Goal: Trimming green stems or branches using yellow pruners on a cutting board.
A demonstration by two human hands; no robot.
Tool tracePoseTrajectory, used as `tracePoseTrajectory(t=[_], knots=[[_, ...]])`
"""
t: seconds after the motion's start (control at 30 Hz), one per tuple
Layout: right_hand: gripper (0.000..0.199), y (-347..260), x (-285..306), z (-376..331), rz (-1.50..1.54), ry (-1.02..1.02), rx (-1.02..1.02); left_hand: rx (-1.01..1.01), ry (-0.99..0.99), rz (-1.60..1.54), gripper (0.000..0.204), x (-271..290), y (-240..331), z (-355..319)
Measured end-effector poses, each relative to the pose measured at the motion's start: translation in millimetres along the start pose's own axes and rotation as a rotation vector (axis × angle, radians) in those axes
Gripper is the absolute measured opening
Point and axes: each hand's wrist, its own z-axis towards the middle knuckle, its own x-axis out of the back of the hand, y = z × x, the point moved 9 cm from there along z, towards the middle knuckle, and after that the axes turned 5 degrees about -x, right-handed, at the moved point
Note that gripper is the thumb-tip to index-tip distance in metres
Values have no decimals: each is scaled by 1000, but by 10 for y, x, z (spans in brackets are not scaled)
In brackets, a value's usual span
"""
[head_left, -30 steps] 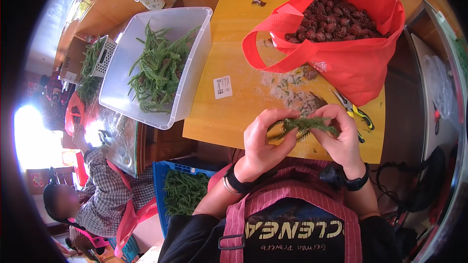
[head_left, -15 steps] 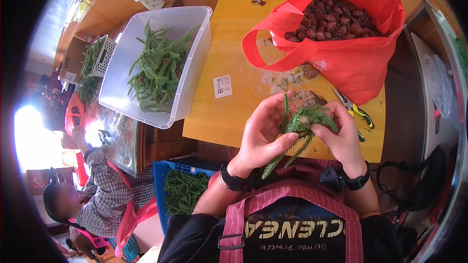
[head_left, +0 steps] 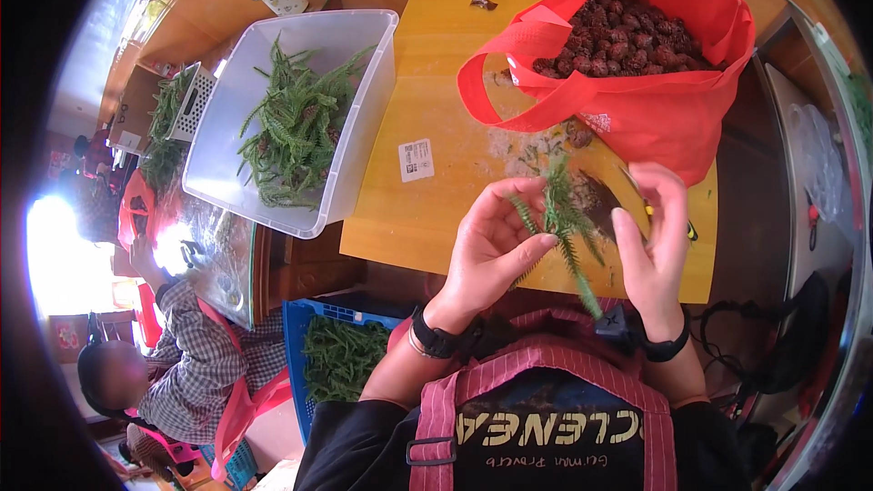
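Observation:
My left hand (head_left: pixel 496 250) pinches a green artificial fir sprig (head_left: pixel 562 214) between thumb and fingers, above the near part of the yellow table (head_left: pixel 391 227). Its needled branchlets fan out downward and toward the right. My right hand (head_left: pixel 659 245) is just right of the sprig, fingers and thumb apart, with nothing between them. Behind the sprig a dark brown clump (head_left: pixel 597 205) shows in part; I cannot make out what it is. Yellow-and-black handled pliers (head_left: pixel 692 231) lie mostly hidden behind my right hand.
A red bag (head_left: pixel 646 118) full of pine cones (head_left: pixel 627 36) stands at the far right. A clear plastic bin (head_left: pixel 355 164) holds green sprigs, and a blue crate (head_left: pixel 298 336) below it holds more. A white label (head_left: pixel 416 161) lies on the table. A person in a checked shirt (head_left: pixel 195 345) works at left.
My right hand has let go of the sprig and opened, moving slightly up and to the right. The sprig has turned in my left hand, its branchlets now hanging toward the lower right.

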Motion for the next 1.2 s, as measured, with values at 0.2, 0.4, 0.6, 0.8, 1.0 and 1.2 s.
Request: tracePoseTrajectory(t=[0.2, 0.4, 0.6, 0.8, 1.0, 1.2], knots=[[14, -204, -262, -32, 29, -262, -21, -1, -12, 164, 54, -29, -6, -3], [13, 42, -358, -56, 79, -341, -238, -113, -18, 720, 55, -81, 196, -43], [11, 160, -380, -127, 144, -400, -239, -430, -57, 1194, 70, -172, 490, -10], [11, 92, -405, -181, 216, -439, -277, -246, -221, 977, 49, -181, 292, 99], [14, -22, -359, -139, 0, -393, -67, 238, -119, 501, 24, -71, -53, 19], [16, -61, -334, -127, -103, -350, 7, 261, -106, 464, 20, -85, -75, 29]])
